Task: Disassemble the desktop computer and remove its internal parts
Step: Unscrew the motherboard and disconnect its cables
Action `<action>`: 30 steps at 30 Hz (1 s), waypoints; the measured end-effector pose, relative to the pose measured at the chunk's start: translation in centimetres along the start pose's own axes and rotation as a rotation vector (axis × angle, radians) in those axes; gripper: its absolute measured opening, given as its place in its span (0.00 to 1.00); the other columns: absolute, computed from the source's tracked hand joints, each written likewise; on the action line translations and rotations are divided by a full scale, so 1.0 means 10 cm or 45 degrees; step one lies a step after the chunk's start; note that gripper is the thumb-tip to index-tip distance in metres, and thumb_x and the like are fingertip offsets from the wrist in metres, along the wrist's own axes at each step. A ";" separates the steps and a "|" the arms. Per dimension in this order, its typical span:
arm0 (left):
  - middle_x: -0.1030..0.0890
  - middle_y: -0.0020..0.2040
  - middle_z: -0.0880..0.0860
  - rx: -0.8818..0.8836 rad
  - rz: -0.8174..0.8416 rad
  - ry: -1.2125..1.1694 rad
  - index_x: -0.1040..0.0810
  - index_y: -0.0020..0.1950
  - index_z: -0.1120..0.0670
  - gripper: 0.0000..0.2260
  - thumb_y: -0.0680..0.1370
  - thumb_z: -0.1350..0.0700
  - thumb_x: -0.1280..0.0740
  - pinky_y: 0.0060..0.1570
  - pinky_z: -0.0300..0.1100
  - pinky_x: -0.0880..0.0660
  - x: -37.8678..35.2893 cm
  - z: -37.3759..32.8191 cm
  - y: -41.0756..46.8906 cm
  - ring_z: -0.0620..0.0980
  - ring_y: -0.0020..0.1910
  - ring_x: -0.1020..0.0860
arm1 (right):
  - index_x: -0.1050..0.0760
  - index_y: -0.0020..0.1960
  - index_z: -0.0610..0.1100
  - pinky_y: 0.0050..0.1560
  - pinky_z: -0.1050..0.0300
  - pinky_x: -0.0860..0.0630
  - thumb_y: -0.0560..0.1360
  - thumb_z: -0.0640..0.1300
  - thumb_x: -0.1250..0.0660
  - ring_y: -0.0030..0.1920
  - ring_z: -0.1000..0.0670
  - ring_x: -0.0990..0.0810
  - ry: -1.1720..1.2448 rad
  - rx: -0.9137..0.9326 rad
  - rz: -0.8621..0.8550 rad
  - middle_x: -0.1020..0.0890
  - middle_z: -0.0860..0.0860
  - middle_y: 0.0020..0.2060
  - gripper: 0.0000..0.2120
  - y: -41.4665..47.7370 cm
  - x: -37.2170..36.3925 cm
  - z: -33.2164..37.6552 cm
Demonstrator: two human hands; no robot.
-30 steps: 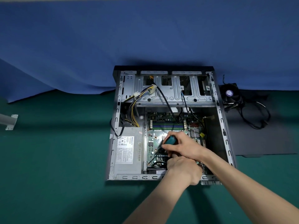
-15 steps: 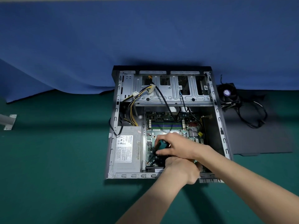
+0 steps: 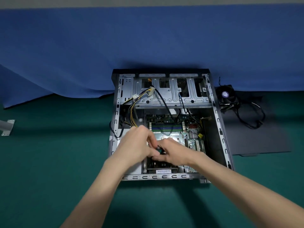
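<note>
Computer case lies open on green tabletop, motherboard inside. Both hands meet over the board's near half. Fingers of right hand curl round teal-handled screwdriver, only a sliver of handle visible. Motion-blurred left hand has fingers bent toward same spot, against the right; can't tell if it grips anything. Loose fan with cable sits on dark panel just right of case.
</note>
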State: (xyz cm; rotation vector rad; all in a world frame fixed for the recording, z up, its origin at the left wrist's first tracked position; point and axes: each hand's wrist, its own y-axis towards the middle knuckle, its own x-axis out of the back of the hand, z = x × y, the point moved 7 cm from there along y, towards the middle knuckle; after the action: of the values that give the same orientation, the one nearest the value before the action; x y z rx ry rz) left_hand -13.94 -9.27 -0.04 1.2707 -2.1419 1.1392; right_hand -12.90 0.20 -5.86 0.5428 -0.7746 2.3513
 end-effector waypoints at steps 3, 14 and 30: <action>0.23 0.44 0.44 -0.136 -0.047 0.152 0.21 0.59 0.45 0.23 0.65 0.48 0.22 0.52 0.48 0.26 -0.03 -0.01 0.00 0.48 0.49 0.25 | 0.34 0.37 0.51 0.39 0.52 0.28 0.76 0.45 0.33 0.36 0.47 0.28 -0.028 -0.068 -0.049 0.25 0.48 0.35 0.13 0.01 -0.05 -0.06; 0.26 0.47 0.51 -0.469 -0.202 0.301 0.25 0.65 0.55 0.16 0.77 0.57 0.33 0.49 0.43 0.28 -0.16 0.05 -0.26 0.46 0.48 0.33 | 0.27 0.48 0.44 0.47 0.60 0.23 0.70 0.34 0.28 0.44 0.55 0.20 0.396 -0.084 -0.157 0.20 0.48 0.43 0.12 0.09 -0.21 -0.07; 0.27 0.38 0.53 -0.449 -0.390 0.235 0.22 0.42 0.62 0.10 0.72 0.55 0.26 0.35 0.45 0.26 -0.05 0.03 -0.34 0.50 0.40 0.29 | 0.25 0.47 0.37 0.49 0.51 0.20 0.67 0.35 0.24 0.40 0.52 0.22 0.675 -0.104 -0.225 0.20 0.47 0.37 0.13 0.11 -0.24 -0.13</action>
State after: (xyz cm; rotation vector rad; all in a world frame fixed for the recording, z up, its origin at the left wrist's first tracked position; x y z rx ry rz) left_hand -10.72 -10.10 0.96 1.2224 -1.8332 0.6877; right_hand -12.10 -0.68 -8.49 -0.0540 -0.5433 2.1420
